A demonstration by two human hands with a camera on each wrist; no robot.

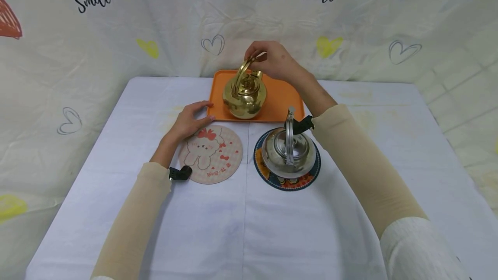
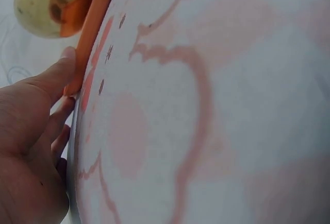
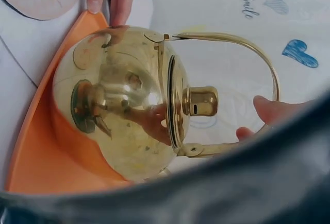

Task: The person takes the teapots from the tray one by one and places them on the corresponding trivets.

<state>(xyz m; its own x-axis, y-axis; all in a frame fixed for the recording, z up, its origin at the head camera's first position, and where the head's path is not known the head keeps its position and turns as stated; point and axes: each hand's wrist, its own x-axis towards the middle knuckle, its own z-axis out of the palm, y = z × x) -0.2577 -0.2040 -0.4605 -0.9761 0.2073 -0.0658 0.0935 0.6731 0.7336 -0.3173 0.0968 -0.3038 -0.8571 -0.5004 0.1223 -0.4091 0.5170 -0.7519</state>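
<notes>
My right hand [image 1: 272, 58] grips the arched handle of a brass teapot [image 1: 246, 98], its lid on, upright over the orange tray [image 1: 282, 98]. Whether its base touches the tray I cannot tell. In the right wrist view, thumb and fingertips are on the handle beyond the teapot [image 3: 118, 100]. My left hand [image 1: 191, 120] holds the tray's near left corner, and in the left wrist view its thumb lies against the orange rim [image 2: 93, 33]. Nearer to me, a silver teapot [image 1: 289, 152] with its handle raised stands on a patterned round mat [image 1: 287, 185], below my right forearm.
A pale round mat [image 1: 212, 154] with a rabbit drawing lies in front of the tray, left of the silver teapot. White cloth covers the table [image 1: 202, 237]. A printed curtain [image 1: 256, 16] hangs along the far edge.
</notes>
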